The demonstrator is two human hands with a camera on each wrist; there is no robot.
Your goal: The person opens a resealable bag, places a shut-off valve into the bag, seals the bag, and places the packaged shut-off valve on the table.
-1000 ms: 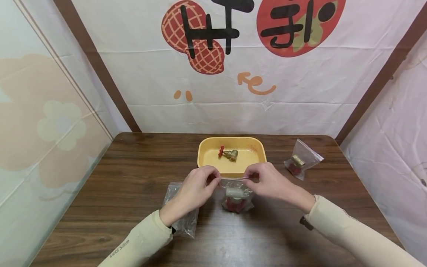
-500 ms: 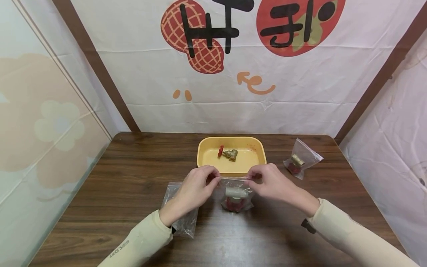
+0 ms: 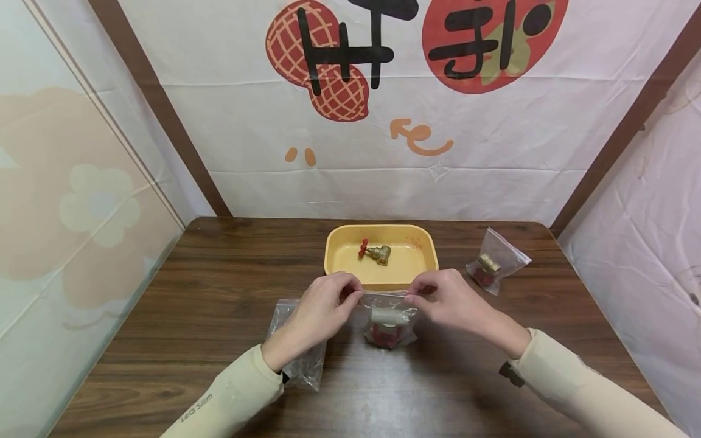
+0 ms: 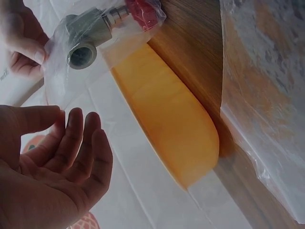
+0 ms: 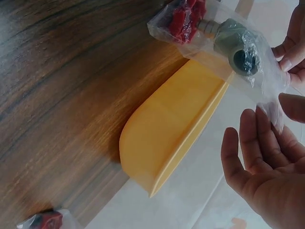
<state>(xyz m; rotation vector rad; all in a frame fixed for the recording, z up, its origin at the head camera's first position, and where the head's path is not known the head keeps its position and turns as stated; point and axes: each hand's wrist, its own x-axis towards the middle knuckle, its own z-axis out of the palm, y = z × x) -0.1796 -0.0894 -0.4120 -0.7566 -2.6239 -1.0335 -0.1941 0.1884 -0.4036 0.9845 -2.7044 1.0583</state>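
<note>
A clear zip bag [image 3: 378,302] stands upright at the table's middle, in front of the yellow tray. Inside it is a valve [image 5: 233,45] with a pale green-grey body and a red handwheel. My left hand [image 3: 325,307] pinches the left end of the bag's top edge between thumb and forefinger; the left wrist view shows the other fingers [image 4: 97,157] loosely bent. My right hand [image 3: 449,301] pinches the same edge toward its right end. In the right wrist view a corner of the bag sticks out past the right thumb.
The yellow tray [image 3: 328,258] behind the bag holds a brass valve [image 3: 379,254] with a red handwheel. A zip bag [image 3: 506,261] with another red-handled valve lies at the right. Flat clear bags [image 3: 306,368] lie beneath my left forearm. A printed cloth [image 3: 361,194] hangs behind the table.
My right hand has slid slightly to the right along the bag's top edge. The left hand and the bagged valve stay where they were.
</note>
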